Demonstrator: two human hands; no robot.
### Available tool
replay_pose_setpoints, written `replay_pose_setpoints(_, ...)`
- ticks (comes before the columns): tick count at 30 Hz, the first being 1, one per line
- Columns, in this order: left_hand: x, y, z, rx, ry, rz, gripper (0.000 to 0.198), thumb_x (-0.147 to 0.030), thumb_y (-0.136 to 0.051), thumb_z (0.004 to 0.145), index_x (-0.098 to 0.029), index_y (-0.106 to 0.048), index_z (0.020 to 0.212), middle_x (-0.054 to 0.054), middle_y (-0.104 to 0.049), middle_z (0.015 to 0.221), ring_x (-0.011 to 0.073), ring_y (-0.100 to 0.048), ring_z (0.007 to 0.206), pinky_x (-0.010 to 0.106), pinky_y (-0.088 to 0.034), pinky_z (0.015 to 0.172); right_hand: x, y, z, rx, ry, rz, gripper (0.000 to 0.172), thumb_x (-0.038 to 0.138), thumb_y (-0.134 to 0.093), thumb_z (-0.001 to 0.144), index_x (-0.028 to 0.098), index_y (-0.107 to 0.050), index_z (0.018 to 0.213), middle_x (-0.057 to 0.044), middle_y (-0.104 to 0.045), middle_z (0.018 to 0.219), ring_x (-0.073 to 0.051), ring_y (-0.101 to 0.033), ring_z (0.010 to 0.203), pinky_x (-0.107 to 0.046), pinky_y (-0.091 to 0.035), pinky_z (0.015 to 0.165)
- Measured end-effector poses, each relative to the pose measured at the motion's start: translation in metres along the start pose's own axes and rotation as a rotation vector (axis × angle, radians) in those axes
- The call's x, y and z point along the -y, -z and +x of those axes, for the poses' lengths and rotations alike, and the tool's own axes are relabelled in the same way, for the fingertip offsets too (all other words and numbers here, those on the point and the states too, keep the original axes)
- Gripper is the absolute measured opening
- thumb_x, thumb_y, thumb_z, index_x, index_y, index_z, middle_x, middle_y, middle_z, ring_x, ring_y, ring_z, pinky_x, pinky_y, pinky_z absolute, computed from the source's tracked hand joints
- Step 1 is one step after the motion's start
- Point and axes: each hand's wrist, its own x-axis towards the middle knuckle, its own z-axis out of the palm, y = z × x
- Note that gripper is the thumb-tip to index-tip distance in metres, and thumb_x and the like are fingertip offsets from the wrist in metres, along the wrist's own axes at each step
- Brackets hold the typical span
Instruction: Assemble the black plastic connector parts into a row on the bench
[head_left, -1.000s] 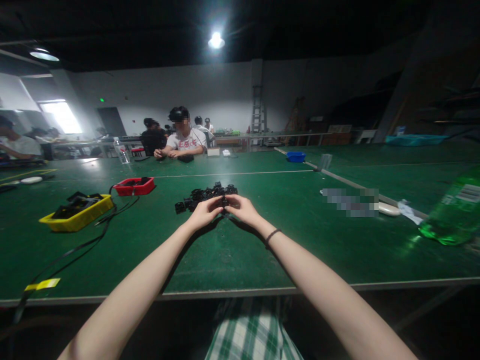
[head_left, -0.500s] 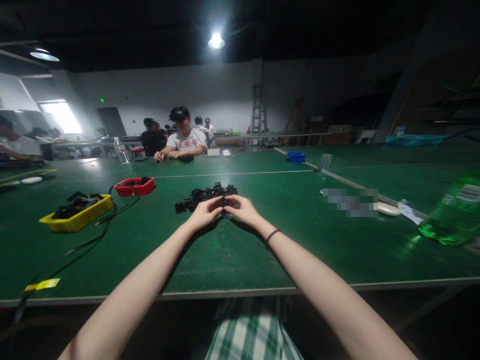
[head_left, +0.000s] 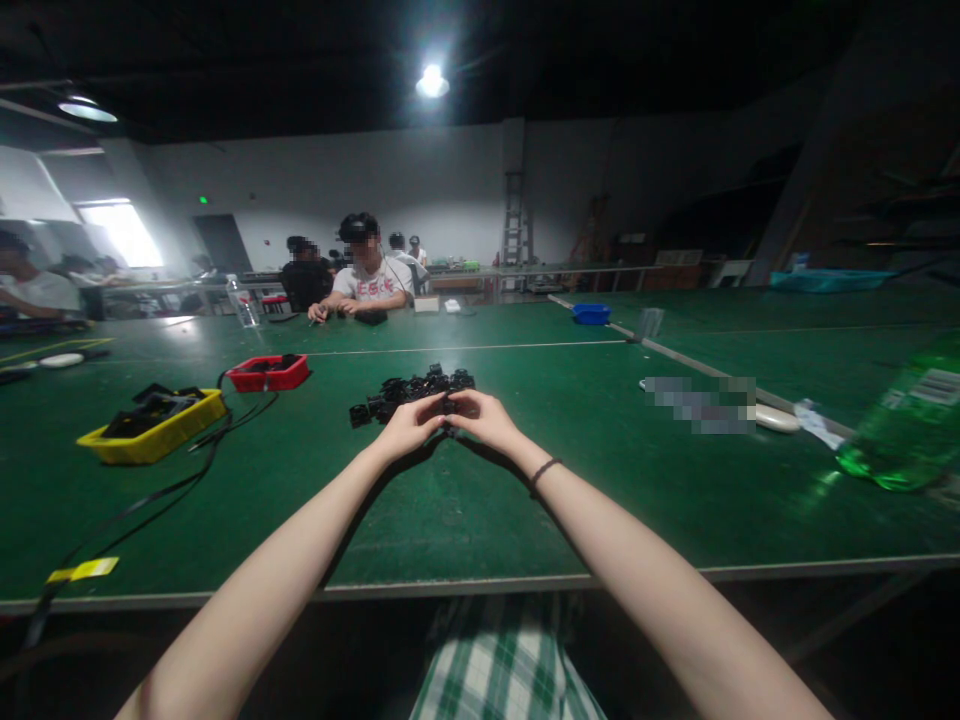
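the person's left hand (head_left: 409, 426) and right hand (head_left: 486, 418) met at twelve o'clock, fingertips pinching a small black part (head_left: 449, 406). a heap of black parts (head_left: 405, 388) lay just beyond, toward eleven; a red tray (head_left: 281, 379) sat at ten, a green bottle (head_left: 911, 430) at three.

Two bare hands (head_left: 407, 428) (head_left: 489, 417) share a workshop with one yellow bin (head_left: 163, 437), one red bin (head_left: 270, 380), one blue bin (head_left: 592, 316), one green bottle (head_left: 909, 420), one clear bottle (head_left: 243, 304) and two ceiling lamps (head_left: 433, 82) (head_left: 88, 109); bunched black parts (head_left: 411, 386) apparently number several.
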Motion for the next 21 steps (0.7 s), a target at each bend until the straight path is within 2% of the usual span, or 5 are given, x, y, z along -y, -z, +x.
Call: replay_pose_setpoints(21, -0.005, -0.0008, -0.0013, -0.002, 0.003, 0.021, 0.061, -0.044, -0.07, 0.073, -0.013, -0.059, 0.125, 0.016, -0.062, 0.126, 0.0303, -0.059, 0.115, 0.048, -0.042, 0.104, 0.0023, -0.0007, -0.0006, -0.02, -0.012, -0.013, 0.031, 0.017, -0.072, 0.072, 0.013, -0.065, 0.102, -0.01, -0.071, 0.101, -0.018, -0.067, 0.09, -0.035, -0.052, 0.086)
